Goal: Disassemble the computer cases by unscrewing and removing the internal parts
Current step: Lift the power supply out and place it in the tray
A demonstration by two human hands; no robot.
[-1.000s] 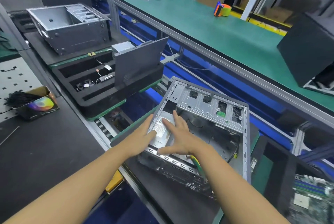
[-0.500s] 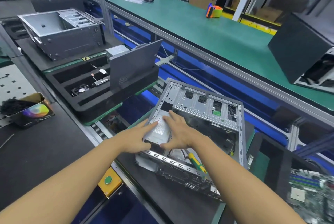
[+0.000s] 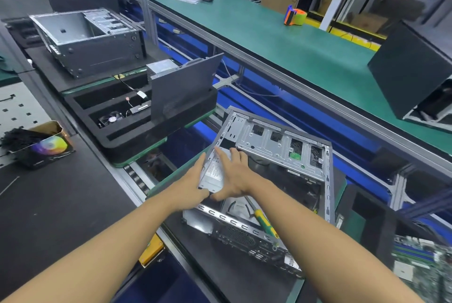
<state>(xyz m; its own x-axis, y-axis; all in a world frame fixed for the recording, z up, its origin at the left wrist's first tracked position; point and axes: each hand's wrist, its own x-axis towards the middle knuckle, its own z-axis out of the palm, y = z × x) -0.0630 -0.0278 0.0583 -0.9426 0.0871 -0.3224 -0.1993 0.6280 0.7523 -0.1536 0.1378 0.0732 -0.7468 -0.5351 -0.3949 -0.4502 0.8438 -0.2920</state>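
An open grey computer case (image 3: 281,146) lies on its side on the conveyor in front of me. Inside its near left corner is a silver metal box with a white label (image 3: 214,172), tilted up. My left hand (image 3: 192,186) grips the box's left edge, with its thumb at the near corner. Flat on top of the box rests my right hand (image 3: 236,176), fingers spread, thumb at the near edge. A green and yellow screwdriver (image 3: 265,223) lies inside the case near my right forearm.
A black foam tray (image 3: 195,109) with a fan and a side panel sits to the left, an emptied case (image 3: 85,38) behind it. A motherboard (image 3: 420,266) lies at lower right. A black case (image 3: 413,70) and a tape dispenser (image 3: 294,16) are on the green bench.
Both hands have closed in on the silver box, and its left side has tilted up out of the case corner. My view has shifted slightly right and down.
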